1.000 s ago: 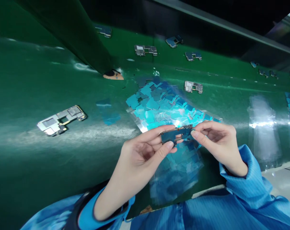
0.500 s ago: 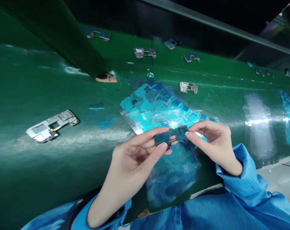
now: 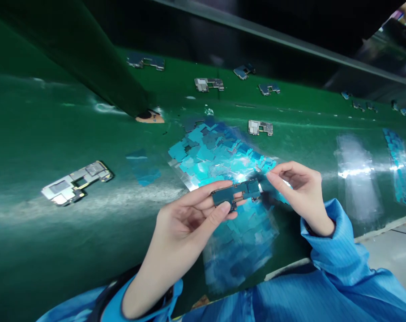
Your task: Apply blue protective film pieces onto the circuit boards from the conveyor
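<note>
A dark blue circuit board (image 3: 224,197) is held by its left end between the thumb and fingers of my left hand (image 3: 189,223). Just off the board's right end, my right hand (image 3: 298,188) pinches a thin dark translucent film (image 3: 268,187) between thumb and forefinger. Beneath both hands lies a clear sheet covered with many blue film pieces (image 3: 209,152). To the left, a silver circuit board (image 3: 63,189) rests on the green mat (image 3: 88,241).
Beyond the film pieces sits another silver board (image 3: 260,128). Several boards (image 3: 209,84) stand farther back below a dark ledge. A green post (image 3: 122,85) rises at upper left. Clear plastic (image 3: 355,179) and more blue film (image 3: 397,165) lie at right.
My right hand has moved off the board's right end, and a dark film now shows at its fingertips. My left hand still holds the board. The view has shifted slightly.
</note>
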Action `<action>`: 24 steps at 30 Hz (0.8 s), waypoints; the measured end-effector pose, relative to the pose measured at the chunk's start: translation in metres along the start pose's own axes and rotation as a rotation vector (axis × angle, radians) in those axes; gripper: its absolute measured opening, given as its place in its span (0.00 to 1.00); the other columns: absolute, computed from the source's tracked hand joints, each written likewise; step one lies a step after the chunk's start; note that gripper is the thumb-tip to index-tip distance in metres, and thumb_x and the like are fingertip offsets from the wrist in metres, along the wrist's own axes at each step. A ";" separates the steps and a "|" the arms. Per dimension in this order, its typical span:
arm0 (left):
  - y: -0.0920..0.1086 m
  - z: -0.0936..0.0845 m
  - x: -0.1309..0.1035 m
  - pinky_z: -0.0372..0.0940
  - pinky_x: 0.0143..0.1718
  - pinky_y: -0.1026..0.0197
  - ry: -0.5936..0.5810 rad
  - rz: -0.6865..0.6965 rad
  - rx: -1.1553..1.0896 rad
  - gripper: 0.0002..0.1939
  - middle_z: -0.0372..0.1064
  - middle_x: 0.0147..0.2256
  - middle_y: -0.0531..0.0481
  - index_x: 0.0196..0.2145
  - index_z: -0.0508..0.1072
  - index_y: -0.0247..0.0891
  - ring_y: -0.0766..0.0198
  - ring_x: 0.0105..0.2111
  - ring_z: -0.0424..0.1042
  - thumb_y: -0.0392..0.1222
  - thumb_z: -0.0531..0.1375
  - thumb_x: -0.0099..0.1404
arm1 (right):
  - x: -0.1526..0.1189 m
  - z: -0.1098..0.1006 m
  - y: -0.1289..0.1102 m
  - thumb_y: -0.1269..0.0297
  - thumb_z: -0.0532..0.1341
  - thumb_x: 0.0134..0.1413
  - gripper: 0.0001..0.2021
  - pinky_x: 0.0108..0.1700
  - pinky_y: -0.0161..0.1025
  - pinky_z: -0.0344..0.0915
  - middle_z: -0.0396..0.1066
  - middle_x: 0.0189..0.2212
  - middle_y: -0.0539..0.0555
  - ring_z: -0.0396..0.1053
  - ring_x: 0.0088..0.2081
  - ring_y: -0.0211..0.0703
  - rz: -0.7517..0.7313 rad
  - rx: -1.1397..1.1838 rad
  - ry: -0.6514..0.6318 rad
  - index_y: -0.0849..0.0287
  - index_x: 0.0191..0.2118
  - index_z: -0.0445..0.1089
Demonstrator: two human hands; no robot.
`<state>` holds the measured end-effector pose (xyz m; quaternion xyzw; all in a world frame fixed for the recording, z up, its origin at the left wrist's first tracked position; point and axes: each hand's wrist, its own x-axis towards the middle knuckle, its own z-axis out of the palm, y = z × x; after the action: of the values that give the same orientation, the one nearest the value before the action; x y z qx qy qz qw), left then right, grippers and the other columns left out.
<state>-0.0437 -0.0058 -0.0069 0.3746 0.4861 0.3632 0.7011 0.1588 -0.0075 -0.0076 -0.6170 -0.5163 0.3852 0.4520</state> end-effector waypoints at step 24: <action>-0.014 -0.008 0.022 0.70 0.41 0.59 0.006 0.046 -0.274 0.24 0.79 0.34 0.41 0.49 0.66 0.32 0.56 0.36 0.77 0.45 0.63 0.56 | 0.194 -0.118 0.024 0.60 0.57 0.62 0.15 0.46 0.47 0.70 0.68 0.50 0.57 0.70 0.46 0.45 -0.105 -0.448 0.160 0.60 0.52 0.66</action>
<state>-0.0439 0.0084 -0.0303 0.2854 0.4252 0.4432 0.7357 0.3094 0.1634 0.0029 -0.7028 -0.5828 0.1869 0.3626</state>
